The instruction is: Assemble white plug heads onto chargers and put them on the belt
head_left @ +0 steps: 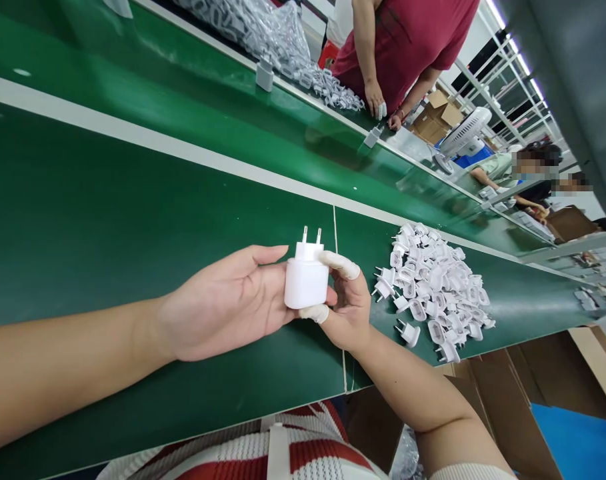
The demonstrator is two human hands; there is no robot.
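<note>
We seem to be just holding the white plug (307,283), our right hand (351,303) pinching it, our left hand (233,301) stretched out touching it, so moving it probably needs a steady pinch.

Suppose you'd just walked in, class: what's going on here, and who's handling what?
A person at a smooth green table has a white, rounded plastic plug with two metal pins pointing up. The right hand, with white coverings on the thumb and a finger, grips it; the left hand is open, palm up, its fingertips against or behind it. A loose pile of small white plastic plug pieces lies to the right. Across the way stands a co-worker in a dark red shirt.
</note>
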